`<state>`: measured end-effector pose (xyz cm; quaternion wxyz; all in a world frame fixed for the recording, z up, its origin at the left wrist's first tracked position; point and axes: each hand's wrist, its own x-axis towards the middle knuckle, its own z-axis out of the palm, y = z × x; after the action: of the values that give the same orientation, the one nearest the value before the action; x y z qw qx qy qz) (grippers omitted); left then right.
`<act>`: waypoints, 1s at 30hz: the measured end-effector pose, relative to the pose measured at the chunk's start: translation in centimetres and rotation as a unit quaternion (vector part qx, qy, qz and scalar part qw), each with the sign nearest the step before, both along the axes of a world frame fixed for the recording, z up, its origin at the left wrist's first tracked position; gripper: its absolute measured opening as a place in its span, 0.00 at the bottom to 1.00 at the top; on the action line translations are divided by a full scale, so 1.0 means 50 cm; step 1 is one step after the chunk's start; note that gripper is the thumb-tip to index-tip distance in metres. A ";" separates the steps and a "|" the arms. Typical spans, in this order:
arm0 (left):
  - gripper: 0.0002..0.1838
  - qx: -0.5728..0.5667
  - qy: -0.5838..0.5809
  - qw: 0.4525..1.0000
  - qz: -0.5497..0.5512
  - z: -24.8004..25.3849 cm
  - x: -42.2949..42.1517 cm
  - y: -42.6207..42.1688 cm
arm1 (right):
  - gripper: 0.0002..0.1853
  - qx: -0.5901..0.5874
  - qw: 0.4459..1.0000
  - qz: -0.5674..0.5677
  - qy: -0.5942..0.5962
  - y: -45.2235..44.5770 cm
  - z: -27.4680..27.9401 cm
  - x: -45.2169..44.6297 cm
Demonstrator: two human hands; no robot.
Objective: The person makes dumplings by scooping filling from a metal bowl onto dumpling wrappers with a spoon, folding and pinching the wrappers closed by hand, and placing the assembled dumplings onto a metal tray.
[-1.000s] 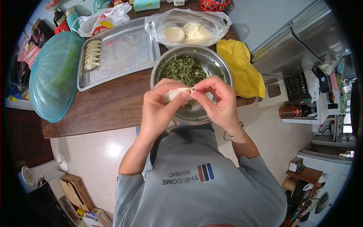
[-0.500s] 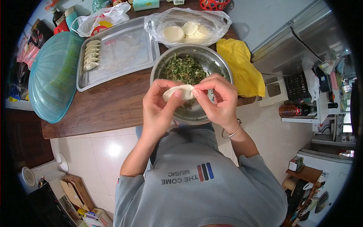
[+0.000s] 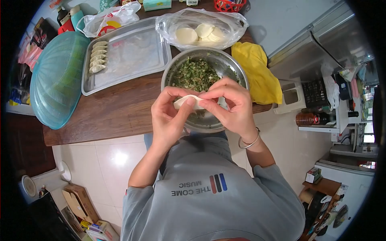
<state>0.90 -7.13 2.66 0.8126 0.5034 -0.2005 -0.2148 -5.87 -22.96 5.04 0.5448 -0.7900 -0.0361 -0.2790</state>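
Note:
Between my two hands is a pale, folded dumpling (image 3: 181,103), held over the near part of a steel bowl (image 3: 167,72). My left hand (image 3: 167,114) pinches its left part between thumb and fingers. With thumb and forefinger, my right hand (image 3: 231,104) grips the right end, hiding that edge. Chopped green filling (image 3: 196,72) lies in the bowl. Behind the bowl, round dumpling wrappers (image 3: 186,36) sit in a clear plastic bag (image 3: 169,25). A row of several finished dumplings (image 3: 97,57) stands at the left of a metal tray (image 3: 132,48).
A blue mesh food cover (image 3: 58,80) is at the table's left end. The yellow cloth (image 3: 259,68) lies right of the bowl, near the table edge. A white shopping bag (image 3: 94,26) and a red basket (image 3: 229,5) are at the back.
My right thumb and forefinger have shifted left along the dumpling's edge, covering more of its right end. My left hand keeps its pinch.

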 end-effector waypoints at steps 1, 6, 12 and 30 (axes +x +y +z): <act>0.05 0.009 -0.009 1.000 0.009 0.002 0.000 -0.001 | 0.08 0.000 1.000 0.001 0.001 0.002 0.005 -0.001; 0.05 0.063 -0.051 0.996 0.021 0.018 -0.001 0.001 | 0.07 -0.069 0.998 -0.006 -0.010 0.001 0.014 -0.003; 0.08 0.074 -0.168 0.983 0.005 0.004 0.011 0.005 | 0.09 0.022 0.999 -0.009 0.023 0.000 0.006 -0.005; 0.28 0.065 -0.095 0.993 -0.022 0.012 0.001 -0.001 | 0.11 -0.014 1.000 -0.011 -0.003 -0.017 -0.009 -0.004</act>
<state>0.95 -7.18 3.27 0.7504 0.5690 -0.2735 -0.1958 -6.08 -23.81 4.61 0.5305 -0.7969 -0.0326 -0.2872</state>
